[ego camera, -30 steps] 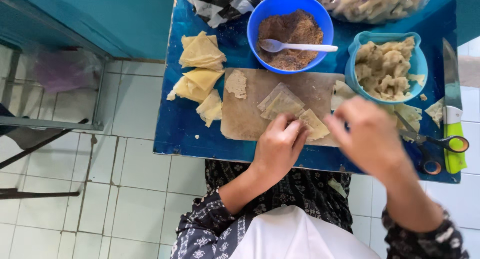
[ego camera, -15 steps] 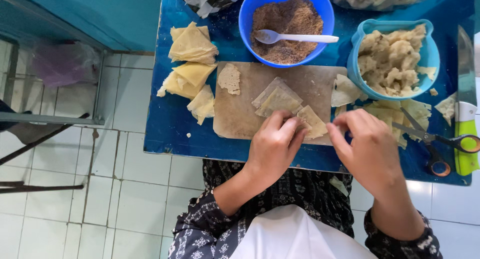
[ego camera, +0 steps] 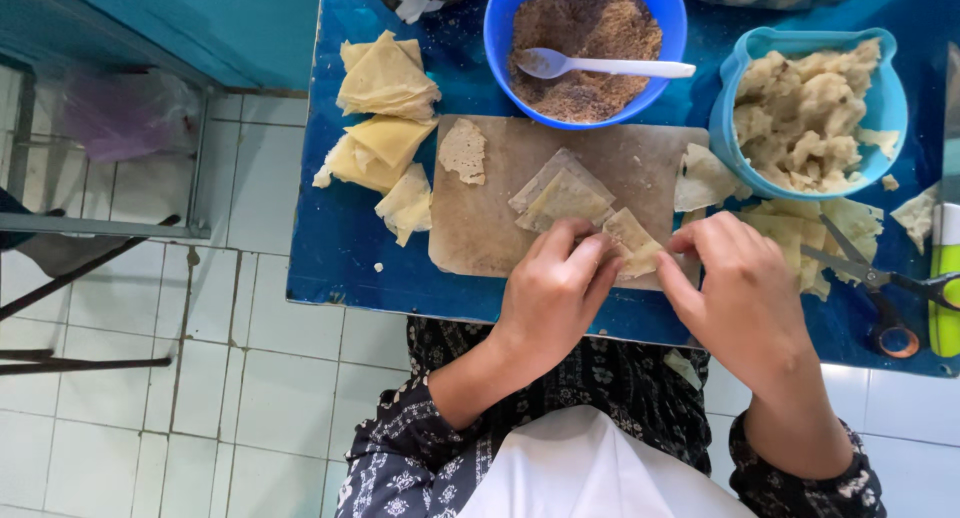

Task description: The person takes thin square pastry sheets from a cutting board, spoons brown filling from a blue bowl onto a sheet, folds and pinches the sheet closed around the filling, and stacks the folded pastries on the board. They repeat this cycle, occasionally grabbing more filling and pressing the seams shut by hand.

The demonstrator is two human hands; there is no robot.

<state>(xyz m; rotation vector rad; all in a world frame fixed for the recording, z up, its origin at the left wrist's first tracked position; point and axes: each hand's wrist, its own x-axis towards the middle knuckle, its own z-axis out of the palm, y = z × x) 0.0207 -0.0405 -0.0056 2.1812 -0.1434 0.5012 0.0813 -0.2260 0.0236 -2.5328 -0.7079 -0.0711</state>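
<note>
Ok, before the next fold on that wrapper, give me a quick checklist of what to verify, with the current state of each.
1. Both hands on the wrapper: ok; left hand and right hand pinch the folded wrapper.
2. Wrapper rests on the board: ok.
3. Filling enclosed: cannot tell; the fingers hide it.
4. Spare wrappers ready: ok; a flat stack lies beside the hands.
5. Brown filling bowl within reach, spoon in it: ok.
6. Scissors away from the hands: ok, lying to the right.

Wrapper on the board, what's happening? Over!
Left hand and right hand both pinching folded wrapper on cutting board. Nothing in the way.
</note>
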